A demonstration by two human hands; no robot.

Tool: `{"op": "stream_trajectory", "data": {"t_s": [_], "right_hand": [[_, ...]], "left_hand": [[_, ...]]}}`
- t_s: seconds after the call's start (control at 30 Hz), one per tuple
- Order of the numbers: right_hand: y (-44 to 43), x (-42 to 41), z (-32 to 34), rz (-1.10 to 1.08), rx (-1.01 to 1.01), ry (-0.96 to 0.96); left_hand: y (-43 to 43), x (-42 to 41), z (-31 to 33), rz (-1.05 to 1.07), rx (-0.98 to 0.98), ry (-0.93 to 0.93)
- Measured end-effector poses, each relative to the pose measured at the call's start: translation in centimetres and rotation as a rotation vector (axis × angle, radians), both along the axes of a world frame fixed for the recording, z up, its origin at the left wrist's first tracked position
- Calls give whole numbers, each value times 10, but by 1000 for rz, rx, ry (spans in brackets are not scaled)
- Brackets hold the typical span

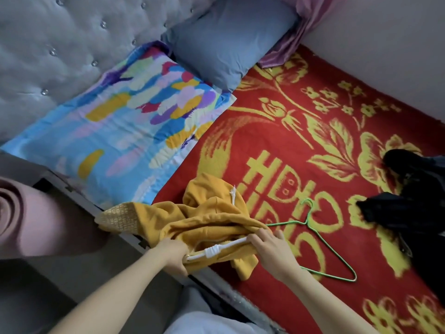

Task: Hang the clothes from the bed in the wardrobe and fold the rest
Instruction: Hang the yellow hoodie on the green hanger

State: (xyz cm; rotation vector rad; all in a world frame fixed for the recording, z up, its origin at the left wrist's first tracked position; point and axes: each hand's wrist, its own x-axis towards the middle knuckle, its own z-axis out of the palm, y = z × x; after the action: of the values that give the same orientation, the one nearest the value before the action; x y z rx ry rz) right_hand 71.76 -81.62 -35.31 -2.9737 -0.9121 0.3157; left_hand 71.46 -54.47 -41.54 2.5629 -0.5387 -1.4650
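A mustard-yellow hoodie (204,218) lies crumpled at the near edge of the bed, its white drawstring showing. A white plastic hanger (216,249) is partly inside the garment. My left hand (173,255) grips the hoodie's fabric together with the hanger's left end. My right hand (269,247) pinches the hanger's right end where the cloth covers it. A green wire hanger (320,247) rests on the red blanket just right of my right hand. A heap of dark clothes (414,201) sits at the right side of the bed.
The bed is covered by a red blanket with yellow flowers (301,141). A colourful pillow (134,121) and a blue-grey pillow (228,42) lean at the grey tufted headboard (60,44). A pink rolled mat (29,213) stands left of the bed.
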Motion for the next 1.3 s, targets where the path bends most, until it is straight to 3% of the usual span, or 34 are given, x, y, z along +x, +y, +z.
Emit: {"op": "stream_trajectory", "data": {"t_s": [0.07, 0.2, 0.23, 0.3, 0.4, 0.6, 0.8, 0.97, 1.1, 1.3], "right_hand": [[-12, 7, 4, -26, -39, -28], [-34, 13, 7, -88, -94, -11], [-39, 13, 4, -97, -103, 11], [-50, 11, -10, -143, -93, 94], [-64, 7, -32, -236, -130, 222], [-88, -28, -68, -216, -150, 447], [-140, -47, -92, -583, -70, 439], [-203, -17, -116, -898, -9, 496], [-234, 21, -139, -1038, 140, 583], [-252, 70, -165, -1055, 239, 640]], "left_hand": [[7, -1, 7, 48, -47, -142], [16, 2, 25, 137, -408, -960], [14, 4, 31, 141, -440, -1083], [6, 8, 43, 153, -419, -1157], [-15, 8, 47, 128, -366, -1034], [-58, -26, 26, 78, -245, -745], [-84, -48, 17, 86, 19, -551], [-98, -64, 23, 48, 28, -603], [-103, -68, 16, 179, 147, -540], [-121, -69, 8, 233, 192, -487]]}}
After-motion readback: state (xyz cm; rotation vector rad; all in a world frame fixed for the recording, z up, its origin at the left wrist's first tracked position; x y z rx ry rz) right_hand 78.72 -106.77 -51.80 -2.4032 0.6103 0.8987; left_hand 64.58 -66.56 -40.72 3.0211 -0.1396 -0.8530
